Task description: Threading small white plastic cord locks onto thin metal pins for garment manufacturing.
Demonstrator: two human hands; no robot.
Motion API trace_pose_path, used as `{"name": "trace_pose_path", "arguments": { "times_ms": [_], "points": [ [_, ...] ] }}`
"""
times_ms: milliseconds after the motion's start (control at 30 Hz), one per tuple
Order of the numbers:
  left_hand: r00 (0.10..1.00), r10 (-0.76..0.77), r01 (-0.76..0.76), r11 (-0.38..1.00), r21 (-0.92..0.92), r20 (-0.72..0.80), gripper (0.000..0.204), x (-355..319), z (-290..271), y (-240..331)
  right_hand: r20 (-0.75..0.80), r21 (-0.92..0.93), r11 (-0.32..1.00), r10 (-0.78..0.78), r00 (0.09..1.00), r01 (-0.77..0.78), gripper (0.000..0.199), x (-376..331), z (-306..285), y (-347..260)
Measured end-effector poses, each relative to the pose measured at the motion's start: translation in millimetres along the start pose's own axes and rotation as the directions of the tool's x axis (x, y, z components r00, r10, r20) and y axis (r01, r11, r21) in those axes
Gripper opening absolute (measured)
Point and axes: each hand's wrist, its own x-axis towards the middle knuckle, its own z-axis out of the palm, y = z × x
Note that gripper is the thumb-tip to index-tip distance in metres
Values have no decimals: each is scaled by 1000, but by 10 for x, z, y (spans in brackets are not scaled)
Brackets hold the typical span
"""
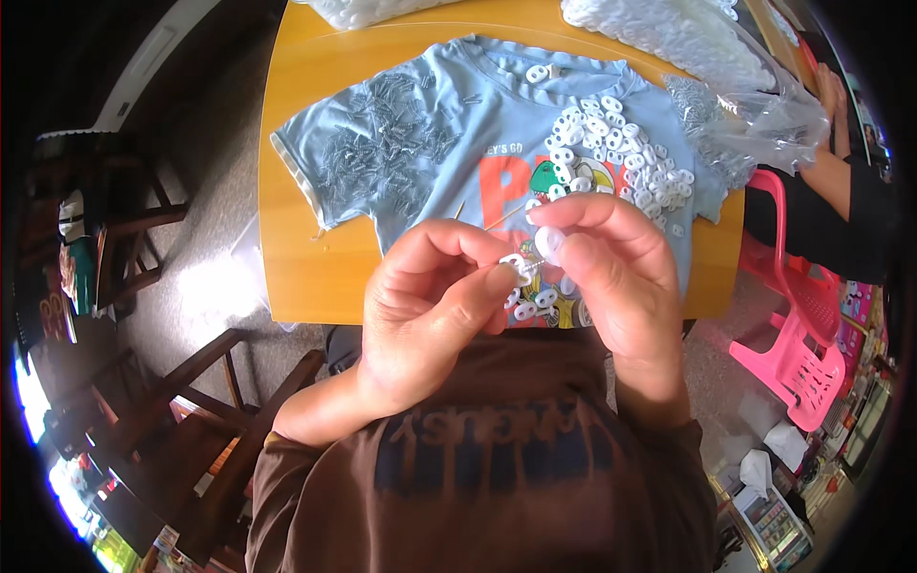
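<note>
Over the table's near side my left hand (420,296) pinches a white plastic two-hole cord lock (517,271) between thumb and fingertips. My right hand (626,282) grips a smooth white oval cord lock piece (549,243) the same way. A small metal spring (536,265) shows in the narrow gap between the two pieces. Beneath the hands lies a light blue T-shirt (420,205). Many grey springs (382,143) are spread over its left part. White cord lock pieces (621,143) are heaped on its right part, and several more lie just below my fingers.
The T-shirt covers much of a yellow wooden table (310,277). Clear bags of white pieces (669,38) and springs (712,124) sit at the far right. Another person's arm (829,181) is beside them. A pink plastic chair (798,315) stands right, dark wooden chairs (205,411) left.
</note>
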Motion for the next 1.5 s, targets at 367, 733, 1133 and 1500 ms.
{"name": "trace_pose_path", "arguments": {
  "times_ms": [367, 733, 1133, 1500],
  "points": [
    [997, 13, -9, 999, -52, 70, 10, -6, -62, -47, 0, -132, 989, -70, 998, 70, 19, -57, 62, -13],
    [997, 55, -54, 998, -20, 60, 11, -29, -51, -89, 164, -688, 555, -509, 845, 468, 23, -28, 46, 61],
    [992, 9, 1, 996, -86, 122, 13, -46, -81, -123, 139, -661, 638, -413, 900, 395, 25, -80, 95, 110],
    [981, 3, 38, 977, -208, 193, 32, -55, -142, -170, 284, -701, 537, -394, 874, 470, 41, -51, 59, 80]
  ]
}}
